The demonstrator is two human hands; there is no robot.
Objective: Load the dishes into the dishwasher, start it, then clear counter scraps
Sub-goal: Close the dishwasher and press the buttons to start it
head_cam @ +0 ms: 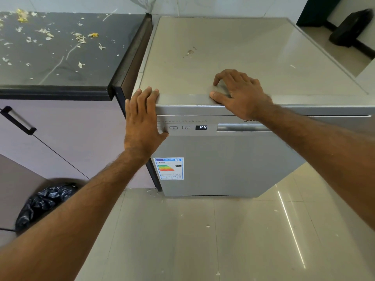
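Faces dishwasher (223,159) — upright, door shut, front toward cam, just R of counter (60,74). Lays L hand (142,118) flat over its top-front corner, thumb on panel (186,127); rests R hand (241,94) on top — loosely bent, empty.

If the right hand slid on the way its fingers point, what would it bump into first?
Probably the side edge of the dark counter, left of the dishwasher; the right hand has only bare dishwasher top before that, though depth is unclear.
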